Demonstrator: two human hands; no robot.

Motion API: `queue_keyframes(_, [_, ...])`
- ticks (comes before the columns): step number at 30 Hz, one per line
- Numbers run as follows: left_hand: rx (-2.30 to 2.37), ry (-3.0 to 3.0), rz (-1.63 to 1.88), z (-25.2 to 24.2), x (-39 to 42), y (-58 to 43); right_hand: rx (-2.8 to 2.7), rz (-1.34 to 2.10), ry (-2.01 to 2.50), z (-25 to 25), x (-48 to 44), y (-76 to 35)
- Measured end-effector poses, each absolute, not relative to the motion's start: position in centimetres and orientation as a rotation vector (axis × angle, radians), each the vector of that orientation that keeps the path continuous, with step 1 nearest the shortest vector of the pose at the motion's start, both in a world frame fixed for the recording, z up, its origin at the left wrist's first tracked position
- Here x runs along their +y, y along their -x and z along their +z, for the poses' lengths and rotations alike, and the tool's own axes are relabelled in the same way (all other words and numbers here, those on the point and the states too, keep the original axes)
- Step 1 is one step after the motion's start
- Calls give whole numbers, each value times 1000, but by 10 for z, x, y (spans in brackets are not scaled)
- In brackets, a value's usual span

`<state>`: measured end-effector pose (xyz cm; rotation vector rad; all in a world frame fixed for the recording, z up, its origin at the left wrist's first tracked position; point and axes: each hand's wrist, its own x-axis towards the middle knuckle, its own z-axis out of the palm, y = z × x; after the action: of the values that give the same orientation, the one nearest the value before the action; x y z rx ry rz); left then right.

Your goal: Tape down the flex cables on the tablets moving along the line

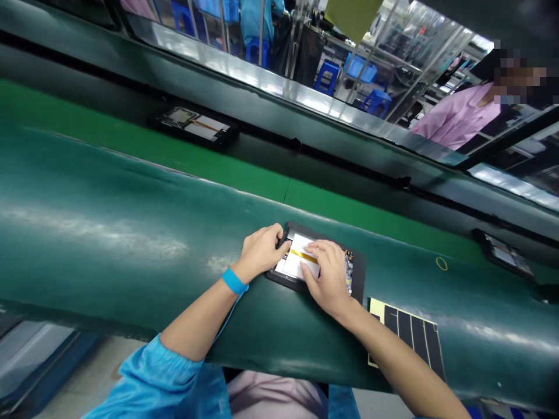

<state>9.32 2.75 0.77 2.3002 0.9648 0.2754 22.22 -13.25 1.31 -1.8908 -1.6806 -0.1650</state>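
Observation:
An opened tablet (pixel 358 273) with a black frame lies on the green bench top, its white battery, amber tape strip (pixel 300 254) and circuit board (pixel 348 270) exposed. At its left end my left hand (pixel 261 250) is closed, thumb and index finger meeting around a small dark piece that I cannot make out. A blue wrist strap (pixel 234 281) with a thin cord circles my left wrist. My right hand (pixel 327 273) rests on the white battery (pixel 290 267) with fingers stretched and apart, covering part of it. Right of the tablet lies a yellow sheet (pixel 376 307) of black strips.
Beyond the bench edge runs a bright green belt (pixel 323 209) carrying another opened tablet (pixel 196 125) at the far left and one more (pixel 504 254) at the right. A yellow rubber band (pixel 441 263) lies on the bench. A person in pink (pixel 463 113) is across the line.

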Motion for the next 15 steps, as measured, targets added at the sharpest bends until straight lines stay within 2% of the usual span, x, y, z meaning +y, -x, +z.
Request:
queue_keyframes(10, [994,-2134,354,1,39,-91,-2268,-128,2030,-7,-158,-224])
queue_keyframes(13, [1005,-2078,424,-4,45,-90,-2090,-234,2159,-9,-135,-255])
queue_keyframes(15, [1007,-2065,455,-7,49,-89,-1778,-354,2300,-8,-116,-277])
